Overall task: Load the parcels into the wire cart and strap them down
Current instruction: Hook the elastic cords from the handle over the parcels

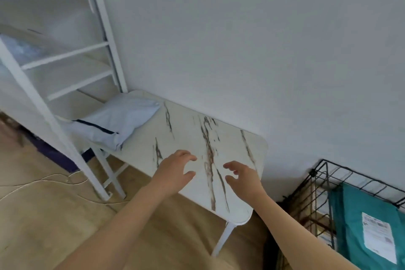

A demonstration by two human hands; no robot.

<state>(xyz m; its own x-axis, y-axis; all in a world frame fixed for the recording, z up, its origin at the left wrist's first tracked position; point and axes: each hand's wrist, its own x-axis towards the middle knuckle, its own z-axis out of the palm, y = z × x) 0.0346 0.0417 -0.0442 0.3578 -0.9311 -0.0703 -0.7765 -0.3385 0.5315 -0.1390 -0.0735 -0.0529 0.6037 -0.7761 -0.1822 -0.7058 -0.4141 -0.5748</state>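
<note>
Marble-patterned and round-cornered, the surface [230, 138] stands against a grey wall [241, 39]. 1 soft, pale blue parcel [118, 123] lies at its left end, long axis running from wall to near edge. Left hand [175, 169] and right hand [243, 178] hover above the right end, fingers spread and loosely bent, holding nothing. 1 teal parcel [359, 221] sits in the black wire cart [324, 173] at right.

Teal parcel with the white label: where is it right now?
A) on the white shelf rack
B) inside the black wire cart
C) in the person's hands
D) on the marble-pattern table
B: the teal parcel sits inside the black wire cart, within its wire walls.
</note>
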